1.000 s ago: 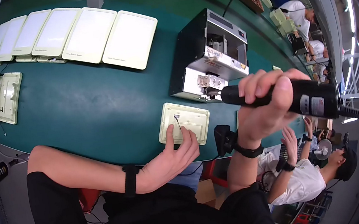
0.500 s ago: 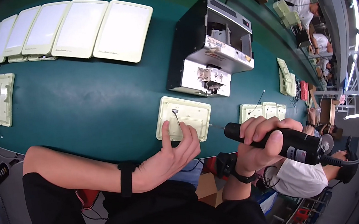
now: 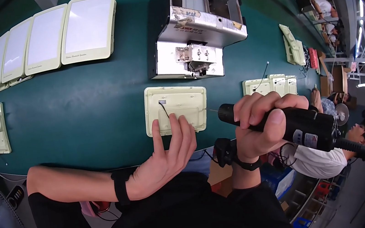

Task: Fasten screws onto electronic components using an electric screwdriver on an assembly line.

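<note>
A pale cream plastic panel lies on the green table before me, with a short black wire coming out of a small slot. My left hand rests over its near edge, fingers stretched out and spread on the surface; the thumb is hard to make out. My right hand is wrapped round a black corded electric screwdriver, held level to the right of the panel. Its thin bit points left at the panel's right edge; whether they touch I cannot tell.
Behind the panel stands a metal machine. Several white-faced cream panels line the far left; more casings lie at the left edge and among the parts to the right. A person sits at the right; a fan stands lower left.
My view has shifted, so the machine and panels sit elsewhere in the picture. The screwdriver stays in my right hand with its bit near the panel's right edge; my left hand stays on the panel.
</note>
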Demonstrator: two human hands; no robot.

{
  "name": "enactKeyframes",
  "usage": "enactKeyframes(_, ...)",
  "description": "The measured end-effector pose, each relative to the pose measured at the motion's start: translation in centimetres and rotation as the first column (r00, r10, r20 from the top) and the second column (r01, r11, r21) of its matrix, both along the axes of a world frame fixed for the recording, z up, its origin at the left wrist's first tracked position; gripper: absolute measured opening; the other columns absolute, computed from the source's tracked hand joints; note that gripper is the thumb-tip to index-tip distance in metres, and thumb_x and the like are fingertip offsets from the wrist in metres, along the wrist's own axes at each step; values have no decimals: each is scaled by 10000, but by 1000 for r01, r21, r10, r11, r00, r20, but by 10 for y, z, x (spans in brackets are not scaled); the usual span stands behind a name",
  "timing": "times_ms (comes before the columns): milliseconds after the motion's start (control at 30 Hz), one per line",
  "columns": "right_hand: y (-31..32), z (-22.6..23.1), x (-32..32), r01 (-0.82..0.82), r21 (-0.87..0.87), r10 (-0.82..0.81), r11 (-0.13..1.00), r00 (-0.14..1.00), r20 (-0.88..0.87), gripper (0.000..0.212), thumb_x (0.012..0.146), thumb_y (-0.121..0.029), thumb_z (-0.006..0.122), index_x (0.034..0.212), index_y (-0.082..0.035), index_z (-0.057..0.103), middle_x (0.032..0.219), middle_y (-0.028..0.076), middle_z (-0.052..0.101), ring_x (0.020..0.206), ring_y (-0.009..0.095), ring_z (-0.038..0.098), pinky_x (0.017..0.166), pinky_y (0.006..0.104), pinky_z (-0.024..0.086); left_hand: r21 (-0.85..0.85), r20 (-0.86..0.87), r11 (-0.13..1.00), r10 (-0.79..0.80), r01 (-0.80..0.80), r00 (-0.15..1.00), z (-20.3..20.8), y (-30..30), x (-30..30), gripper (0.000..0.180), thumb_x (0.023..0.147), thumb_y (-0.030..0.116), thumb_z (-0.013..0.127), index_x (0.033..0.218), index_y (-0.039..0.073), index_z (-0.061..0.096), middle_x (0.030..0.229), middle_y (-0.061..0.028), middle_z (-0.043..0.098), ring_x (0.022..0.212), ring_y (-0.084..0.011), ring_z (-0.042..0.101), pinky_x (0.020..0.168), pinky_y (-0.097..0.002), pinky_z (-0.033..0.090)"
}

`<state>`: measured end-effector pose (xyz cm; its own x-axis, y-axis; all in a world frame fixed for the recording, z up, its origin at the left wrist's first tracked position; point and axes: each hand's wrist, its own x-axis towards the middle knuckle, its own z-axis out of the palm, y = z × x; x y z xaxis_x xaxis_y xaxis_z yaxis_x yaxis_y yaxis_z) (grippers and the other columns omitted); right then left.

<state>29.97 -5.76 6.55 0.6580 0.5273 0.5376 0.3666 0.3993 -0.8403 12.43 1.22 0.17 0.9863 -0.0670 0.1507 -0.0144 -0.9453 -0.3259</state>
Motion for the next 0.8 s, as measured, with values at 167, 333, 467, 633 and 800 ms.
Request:
enactKeyframes(167, 0, -2, 3, -5, 1, 5, 1000, 1000, -29, 257, 975, -244, 599, 1113, -113, 426, 616, 38, 427, 432, 153, 411, 430, 335, 403, 2, 31, 1000, -2, 2, 1000, 1, 0, -1, 445, 928, 321, 527, 1243, 17, 607, 1279, -226, 638, 1221, -400, 617, 924, -544, 559)
enactKeyframes(333, 5, 12, -1, -82, 26, 82, 996, 997, 7, 239, 981, -236, 585, 1117, -105, 438, 621, 34, 435, 436, 147, 407, 432, 329, 398, 24, 59, 1000, -20, 18, 998, -3, 2, -6, 476, 950, 361, 499, 1250, 7, 607, 1347, -230, 607, 1237, -410, 609, 903, -543, 576)
enactKeyframes(467, 28, 60, -14, -218, 200, 209, 955, 976, 66, 222, 992, -220, 571, 1140, -97, 461, 636, 33, 454, 448, 134, 408, 445, 312, 394, 24, 122, 997, -78, 76, 989, -3, 6, -5, 454, 950, 352, 504, 1242, 24, 620, 1349, -206, 600, 1227, -391, 612, 932, -557, 558)
enactKeyframes(633, 86, 63, -11, -87, 203, 57, 975, 987, 149, 214, 999, -219, 565, 1154, -99, 478, 646, 39, 466, 453, 130, 405, 452, 299, 386, 37, 159, 983, -181, 178, 971, 0, 17, -9, 438, 957, 369, 489, 1239, 55, 606, 1186, -179, 592, 1076, -356, 632, 923, -590, 571)
enactKeyframes(800, 78, 53, -12, -109, 130, 103, 986, 993, 52, 219, 1003, -215, 573, 1160, -90, 484, 646, 44, 470, 456, 141, 415, 453, 308, 394, -183, 305, 959, -155, 218, 940, -18, 6, -10, 266, 947, 333, 538, 973, 72, 578, 909, -87, 503, 775, -238, 542, 955, -631, 544)
